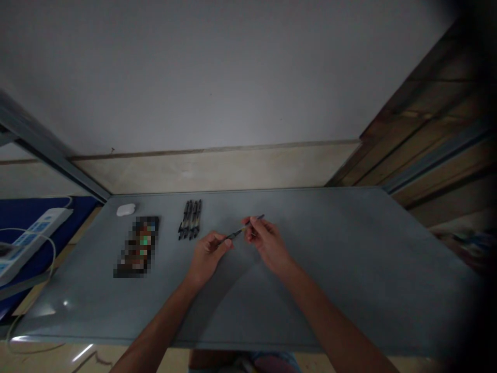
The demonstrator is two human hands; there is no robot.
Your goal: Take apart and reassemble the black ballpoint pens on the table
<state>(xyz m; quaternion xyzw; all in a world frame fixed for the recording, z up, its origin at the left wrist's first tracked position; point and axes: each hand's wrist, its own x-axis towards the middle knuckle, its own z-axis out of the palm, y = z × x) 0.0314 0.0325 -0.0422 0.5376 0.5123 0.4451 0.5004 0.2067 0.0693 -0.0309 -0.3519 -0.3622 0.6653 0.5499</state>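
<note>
Above the middle of the grey table, a dark pen [236,233] is held at a slant between both hands. My left hand [208,255] pinches its lower left end. At the upper right end, the fingers of my right hand [267,241] are closed around it. Several similar dark pens [190,219] lie side by side on the table, just beyond and left of my left hand.
A phone-like dark rectangle [137,246], blurred out, lies left of the pens. A white earbud case [126,210] sits behind it. The grey table [349,269] meets a wall at the back. Left of the table is a white power strip [33,241] with cables.
</note>
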